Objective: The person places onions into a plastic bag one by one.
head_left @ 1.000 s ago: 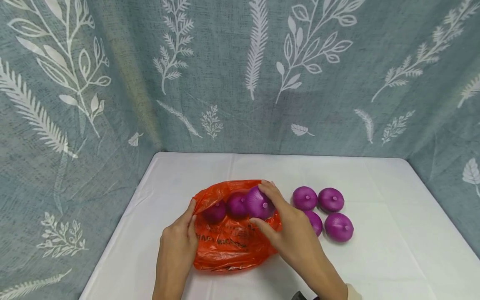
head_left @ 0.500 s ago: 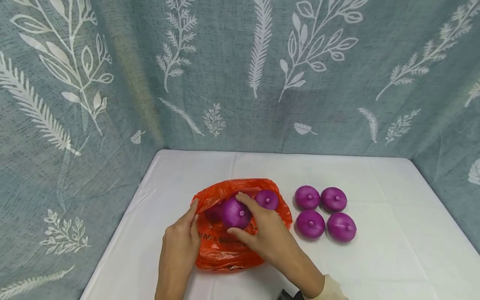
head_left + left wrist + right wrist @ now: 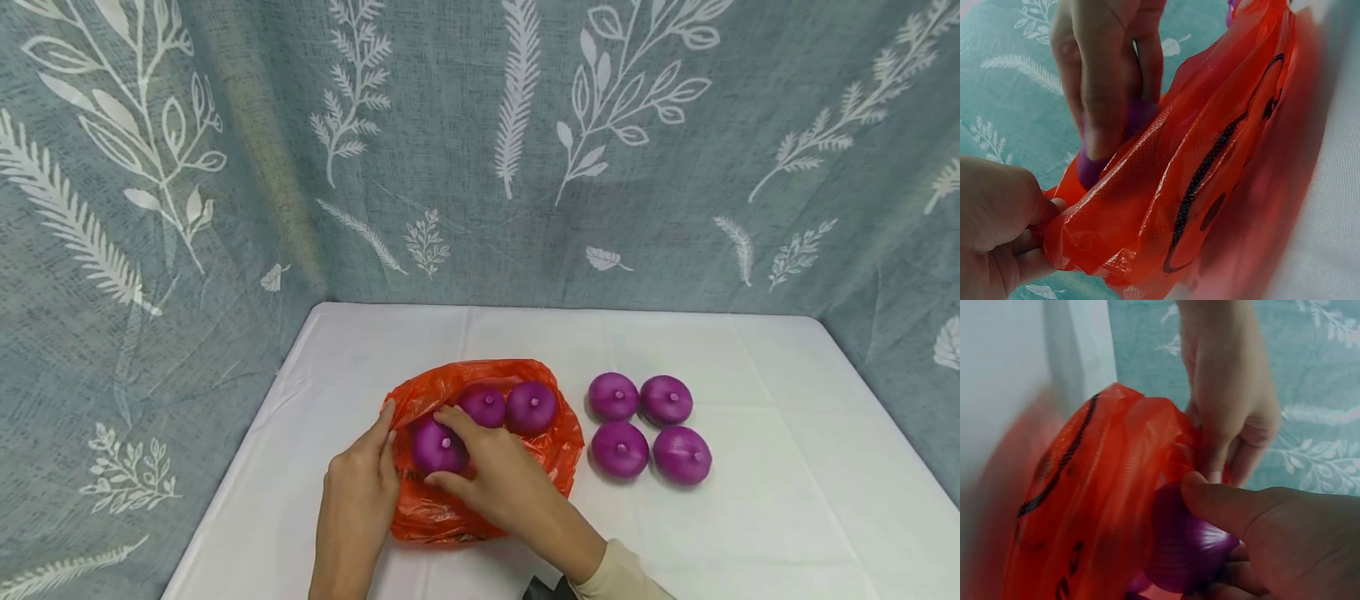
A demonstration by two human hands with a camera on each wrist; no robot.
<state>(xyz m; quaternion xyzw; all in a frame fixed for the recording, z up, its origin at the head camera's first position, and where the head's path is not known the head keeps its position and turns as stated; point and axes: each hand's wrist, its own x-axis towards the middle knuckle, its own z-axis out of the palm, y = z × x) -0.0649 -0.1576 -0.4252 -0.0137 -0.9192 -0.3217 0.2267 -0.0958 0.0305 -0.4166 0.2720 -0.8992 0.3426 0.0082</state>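
Note:
A red-orange plastic bag (image 3: 427, 517) lies with its mouth spread on the white table (image 3: 787, 500). My left hand (image 3: 356, 492) pinches the bag's left rim between thumb and fingers, also visible in the left wrist view. With thumb and fingers around it, my right hand (image 3: 510, 475) grips a purple red onion (image 3: 431, 450) inside the bag's left side. The right wrist view has that onion (image 3: 1179, 550) next to the bag's edge, the thumb on it. Beyond the right hand, two more onions, one in the middle (image 3: 480, 407) and one at right (image 3: 532, 408), sit in the bag.
To the right of the bag, several loose onions (image 3: 618, 450) form a close group on the table. A grey-green curtain (image 3: 450, 150) with white leaf prints hangs behind and at both sides. A dark object (image 3: 547, 588) shows under the right sleeve (image 3: 622, 575).
My right hand has moved left and slightly nearer across the bag's mouth, with an onion in its fingers. The bag's right side and the onion there have come into view. My left hand stays put.

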